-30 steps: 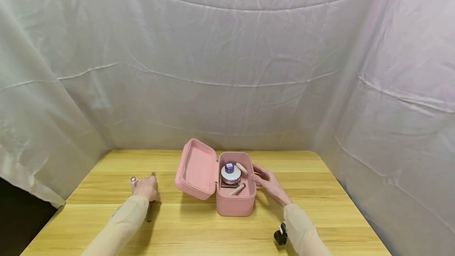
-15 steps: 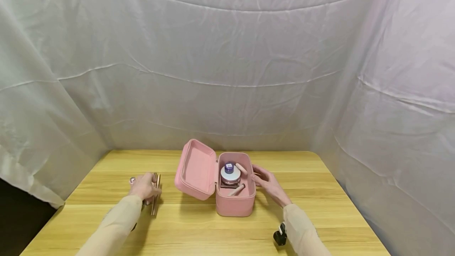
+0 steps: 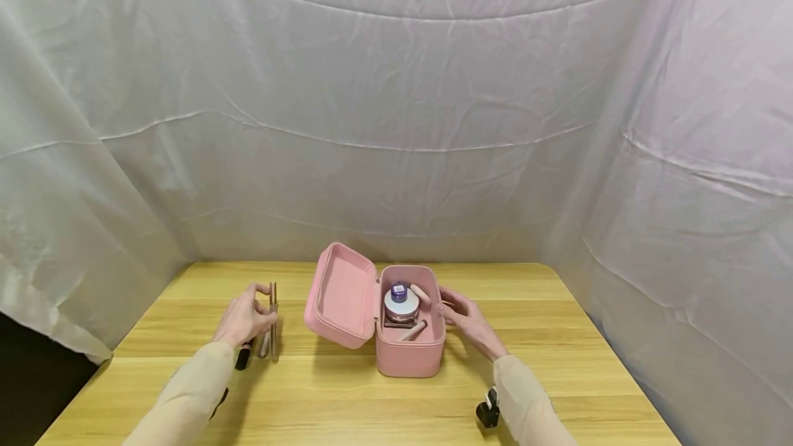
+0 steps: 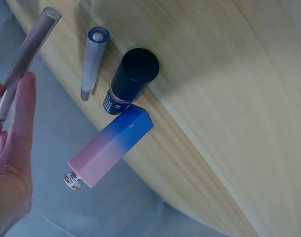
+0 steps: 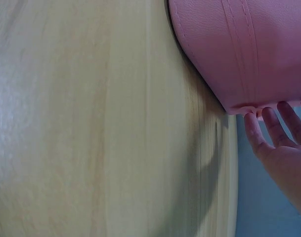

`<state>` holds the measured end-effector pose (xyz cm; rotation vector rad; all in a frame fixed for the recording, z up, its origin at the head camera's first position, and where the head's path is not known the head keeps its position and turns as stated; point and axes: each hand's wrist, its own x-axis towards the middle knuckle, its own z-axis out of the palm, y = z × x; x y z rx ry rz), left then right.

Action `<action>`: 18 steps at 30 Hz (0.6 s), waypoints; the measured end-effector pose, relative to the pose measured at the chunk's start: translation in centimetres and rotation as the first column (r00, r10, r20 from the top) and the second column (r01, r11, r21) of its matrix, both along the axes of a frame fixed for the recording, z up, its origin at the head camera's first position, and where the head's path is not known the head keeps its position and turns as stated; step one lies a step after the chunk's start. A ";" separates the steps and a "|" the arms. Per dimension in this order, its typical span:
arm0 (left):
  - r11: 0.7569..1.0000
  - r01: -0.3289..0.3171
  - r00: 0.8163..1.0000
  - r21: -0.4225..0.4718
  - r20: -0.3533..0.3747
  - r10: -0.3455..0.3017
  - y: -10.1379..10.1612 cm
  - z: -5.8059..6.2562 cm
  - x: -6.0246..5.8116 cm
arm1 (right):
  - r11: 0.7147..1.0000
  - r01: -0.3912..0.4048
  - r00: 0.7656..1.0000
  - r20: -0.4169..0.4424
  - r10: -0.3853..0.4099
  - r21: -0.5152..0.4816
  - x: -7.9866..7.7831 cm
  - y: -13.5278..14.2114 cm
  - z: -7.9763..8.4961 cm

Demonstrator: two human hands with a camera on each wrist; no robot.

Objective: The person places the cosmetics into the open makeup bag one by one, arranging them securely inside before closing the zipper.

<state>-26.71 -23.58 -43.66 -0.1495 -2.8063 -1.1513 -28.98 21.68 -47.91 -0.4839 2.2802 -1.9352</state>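
My left hand (image 3: 244, 319) pinches a long, slim, brownish-grey item (image 3: 273, 336) by its far part; the left wrist view shows it edge-on, its kind unclear. Near that hand are a black cylindrical tube (image 4: 133, 74), a slim pale tube (image 4: 94, 61) and a pink-to-blue faceted lipstick (image 4: 113, 148) with an ornate silvery end. My right hand (image 3: 473, 325) rests against the right side of a pink cosmetic case (image 3: 409, 361), fingertips at its edge. Inside the case sit a purple-capped container (image 3: 399, 292), a white-topped round container (image 3: 403, 306) and two pale pink tubes.
The case's lid (image 3: 347, 291) hangs open to the left, between the left hand and the case. Grey-white cloth (image 3: 396, 122) closes off the back and both sides of the wooden table (image 3: 334, 411). A black device (image 3: 488, 410) is strapped at the right wrist.
My left hand has picked up the slim item and raised it slightly away from me, uncovering the black tube and pale tube. My right hand stays at the case.
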 end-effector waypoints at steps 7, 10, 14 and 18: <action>1.000 -0.008 0.995 -0.027 -0.102 0.005 -0.1 0.0 0.1 | 1.000 -0.001 1.000 -0.005 0.001 -0.006 0.0 0.0 -0.1; 0.999 -0.018 0.992 -0.042 -0.124 0.013 -0.1 -0.2 0.1 | 1.000 0.000 1.000 -0.010 0.000 -0.001 0.0 0.0 -0.1; 0.998 -0.026 0.990 -0.061 -0.137 0.018 -0.1 -0.4 0.0 | 1.000 -0.002 1.000 -0.008 0.002 0.002 0.0 0.0 -0.1; 0.997 -0.032 0.989 -0.069 -0.144 0.022 -0.1 -0.6 0.0 | 1.000 -0.001 1.000 -0.005 0.001 0.005 0.0 0.0 -0.1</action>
